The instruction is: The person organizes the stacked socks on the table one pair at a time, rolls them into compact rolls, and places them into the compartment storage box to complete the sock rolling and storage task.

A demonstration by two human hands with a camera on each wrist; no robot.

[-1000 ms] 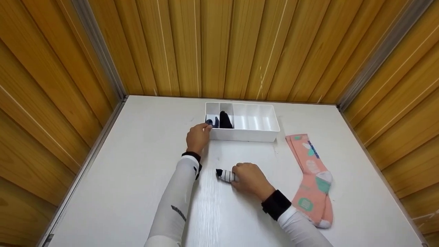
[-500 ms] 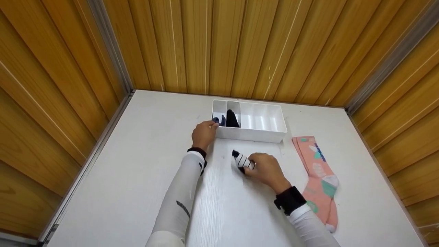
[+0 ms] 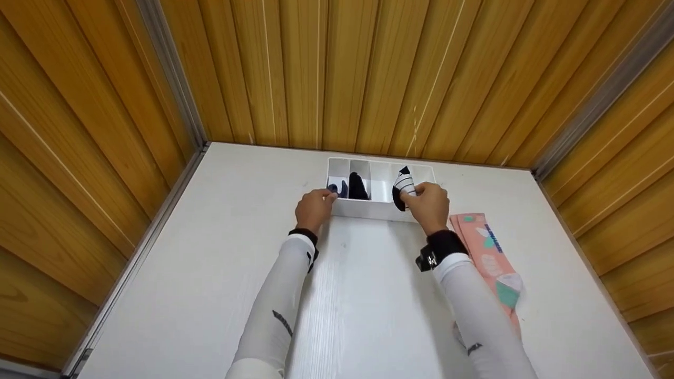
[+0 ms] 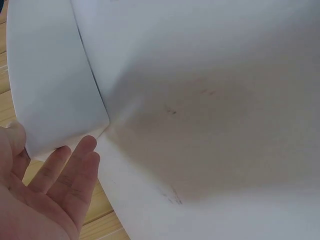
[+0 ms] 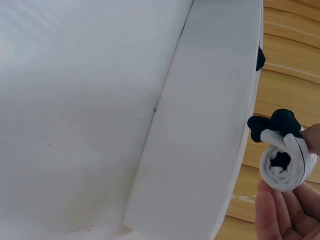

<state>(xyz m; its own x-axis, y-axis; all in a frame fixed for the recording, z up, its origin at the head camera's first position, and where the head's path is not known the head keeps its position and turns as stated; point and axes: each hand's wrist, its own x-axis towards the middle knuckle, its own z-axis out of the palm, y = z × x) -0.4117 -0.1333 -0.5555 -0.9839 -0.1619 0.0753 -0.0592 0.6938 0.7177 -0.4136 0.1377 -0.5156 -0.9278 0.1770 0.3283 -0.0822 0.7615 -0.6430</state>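
My right hand (image 3: 430, 208) pinches a rolled white sock with black stripes and black ends (image 3: 404, 183) above the right part of the white divided box (image 3: 363, 209). The right wrist view shows the roll (image 5: 297, 160) end-on between thumb and fingers, over the box's rim. At the box's front left corner, my left hand (image 3: 314, 208) grips the wall; in the left wrist view its fingers (image 4: 75, 185) lie along the end wall, thumb at the rim. A navy rolled sock (image 3: 343, 188) sits in the leftmost compartment, a black one (image 3: 358, 186) beside it.
A pair of pink socks (image 3: 487, 252) with green and white patches lies flat to the right, partly under my right forearm. The white table (image 3: 237, 221) ends at a wood-look back wall (image 3: 342, 73), with similar panels on both sides.
My right hand has lifted the striped sock from the table and carried it forward and right to above the box. My left hand has stayed at the box corner.
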